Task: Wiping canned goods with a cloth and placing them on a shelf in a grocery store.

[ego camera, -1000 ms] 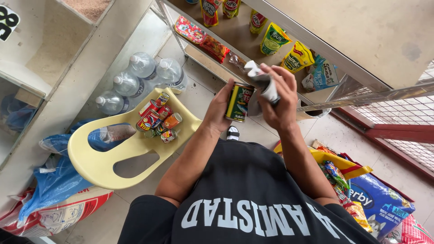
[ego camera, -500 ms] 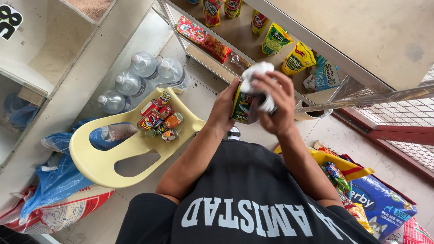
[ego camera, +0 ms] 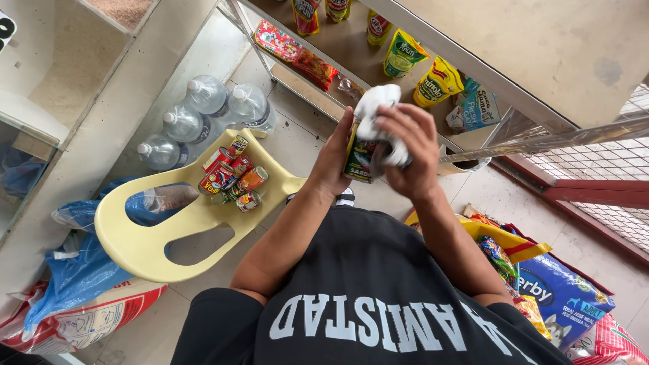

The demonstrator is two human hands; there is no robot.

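My left hand (ego camera: 336,157) grips a small green and yellow tin can (ego camera: 357,159) upright in front of my chest. My right hand (ego camera: 408,150) presses a crumpled white cloth (ego camera: 376,111) against the can's top and side. Both hands are raised over the floor, just in front of a low shelf (ego camera: 341,51). Much of the can is hidden by the cloth and my fingers.
A pale yellow plastic chair (ego camera: 152,233) at my left carries several tin cans (ego camera: 233,179) on its seat. Large water bottles (ego camera: 203,115) stand behind it. Sauce pouches (ego camera: 402,54) lie on the shelf. Blue bags (ego camera: 74,270) lie left; pet food sacks (ego camera: 558,297) lie right.
Both hands have drawn the can closer and higher. The right hand has shifted the white cloth from the can's side up over its top.
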